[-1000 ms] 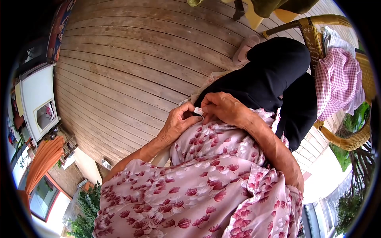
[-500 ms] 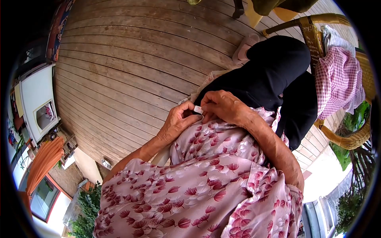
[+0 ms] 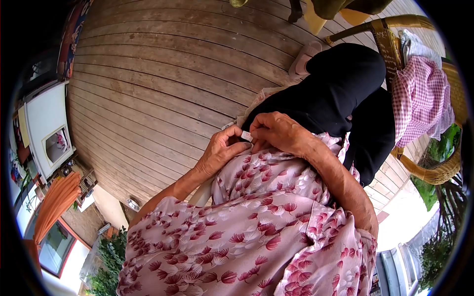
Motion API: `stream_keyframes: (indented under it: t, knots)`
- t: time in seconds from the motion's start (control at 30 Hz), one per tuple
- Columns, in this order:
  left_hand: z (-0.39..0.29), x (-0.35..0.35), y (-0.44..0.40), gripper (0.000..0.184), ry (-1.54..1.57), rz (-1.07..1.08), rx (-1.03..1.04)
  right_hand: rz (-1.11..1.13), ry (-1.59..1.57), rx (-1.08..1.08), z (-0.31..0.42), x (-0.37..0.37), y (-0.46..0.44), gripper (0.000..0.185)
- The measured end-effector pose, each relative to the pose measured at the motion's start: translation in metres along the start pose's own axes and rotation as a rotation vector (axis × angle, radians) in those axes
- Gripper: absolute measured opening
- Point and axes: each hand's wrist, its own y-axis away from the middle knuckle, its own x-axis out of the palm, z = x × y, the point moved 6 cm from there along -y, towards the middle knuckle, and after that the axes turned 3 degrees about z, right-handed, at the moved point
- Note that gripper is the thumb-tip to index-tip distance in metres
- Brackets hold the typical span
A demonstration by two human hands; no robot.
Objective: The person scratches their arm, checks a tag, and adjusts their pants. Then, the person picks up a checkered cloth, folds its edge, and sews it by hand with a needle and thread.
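A small white tag [image 3: 247,136] with faint markings lies between the fingertips of both hands. My left hand [image 3: 222,150] is closed in a pinch at the tag's left end, thumb and index finger near each other. My right hand [image 3: 279,132] has its fingers curled down and pinches the tag's other end. Below the hands bunches the pink floral fabric [image 3: 261,172] of the top I wear. Beyond them are my legs in black trousers [image 3: 326,93]. What the tag is attached to, if anything, is hidden by the fingers.
Wooden floorboards [image 3: 163,74] spread to the left. On the right stands a wicker chair [image 3: 387,44] with a pink checked cloth [image 3: 419,101] over it. A white cabinet [image 3: 44,123] and an orange curtain [image 3: 57,202] are at far left. One pink shoe [image 3: 301,64] shows.
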Motion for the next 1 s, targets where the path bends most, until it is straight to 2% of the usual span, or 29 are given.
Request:
stream_keyframes:
  t: [0.2,0.27,0.37,0.5,0.67,1.0]
  knots:
    - [0.006,0.001,0.002,0.013,-0.123,-0.026,-0.017,0.004,0.049,-0.04,0.003,-0.003,0.007,0.017]
    - [0.003,0.001,0.002,0.021,-0.171,-0.096,0.074,0.024,0.013,-0.009,0.002,-0.002,0.007,0.016]
    - [-0.005,0.003,0.004,0.023,-0.24,-0.12,0.071,0.035,-0.002,-0.002,0.001,-0.002,0.007,0.015]
    - [-0.008,0.004,0.005,0.023,-0.299,-0.141,0.062,0.021,0.025,-0.069,0.0,-0.002,0.004,0.016]
    - [-0.009,0.004,0.005,0.021,-0.338,-0.197,0.063,0.022,-0.004,-0.032,-0.002,-0.001,0.004,0.016]
    - [-0.008,0.005,0.004,0.017,-0.124,-0.108,0.029,0.013,-0.031,0.004,0.002,-0.003,0.006,0.015]
